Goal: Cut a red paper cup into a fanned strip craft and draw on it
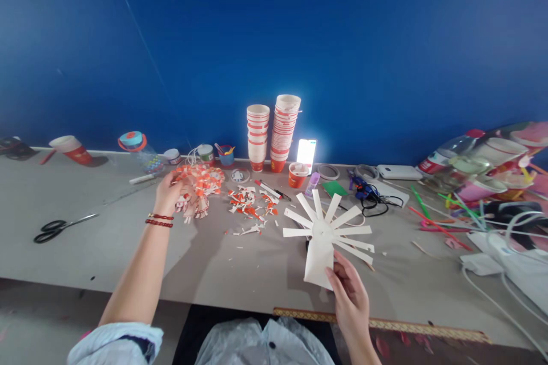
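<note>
My right hand [351,292] pinches the uncut wide panel of a white paper cup cut into strips [323,232]. Its narrow strips fan out around the round base, held above the table's front part. My left hand [168,191] reaches out to a red-and-white cut-paper piece [199,182] with fringed, hanging ends, its fingers closed on the left edge. The fingertips are partly hidden there. Between the hands lies a pile of red and white paper scraps [250,203].
Two tall stacks of paper cups [285,131] stand by the blue partition, near a lit phone [306,154]. Black scissors [60,228] lie at left. Bottles, cups, straws and white cables [514,228] crowd the right. A patterned strip [406,326] runs along the front edge.
</note>
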A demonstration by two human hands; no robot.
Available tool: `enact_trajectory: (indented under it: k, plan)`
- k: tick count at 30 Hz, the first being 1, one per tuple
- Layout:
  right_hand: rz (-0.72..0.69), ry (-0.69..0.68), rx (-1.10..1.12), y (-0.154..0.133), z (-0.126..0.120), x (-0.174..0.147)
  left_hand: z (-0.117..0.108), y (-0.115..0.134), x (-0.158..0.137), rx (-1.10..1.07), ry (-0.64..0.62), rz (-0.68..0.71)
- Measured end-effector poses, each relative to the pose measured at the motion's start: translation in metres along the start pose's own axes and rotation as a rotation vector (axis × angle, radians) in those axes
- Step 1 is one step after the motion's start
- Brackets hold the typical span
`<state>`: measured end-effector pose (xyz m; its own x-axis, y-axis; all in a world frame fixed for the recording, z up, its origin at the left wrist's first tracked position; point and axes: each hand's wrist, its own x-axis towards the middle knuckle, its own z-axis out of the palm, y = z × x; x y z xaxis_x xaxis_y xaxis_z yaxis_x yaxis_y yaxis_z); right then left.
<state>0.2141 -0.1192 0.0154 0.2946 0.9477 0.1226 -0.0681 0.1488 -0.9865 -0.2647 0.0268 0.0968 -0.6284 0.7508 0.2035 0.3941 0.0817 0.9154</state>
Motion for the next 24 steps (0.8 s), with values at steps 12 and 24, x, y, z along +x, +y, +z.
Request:
enact_trajectory:
  k: [12,24]
  plan:
    - [0.006,0.015,-0.006,-0.002,0.003,0.001,0.013,-0.001,-0.013,0.516,-0.107,0.103]
    - [-0.003,0.001,0.005,0.001,0.000,0.001,0.011,0.003,-0.032,0.840,-0.170,0.217]
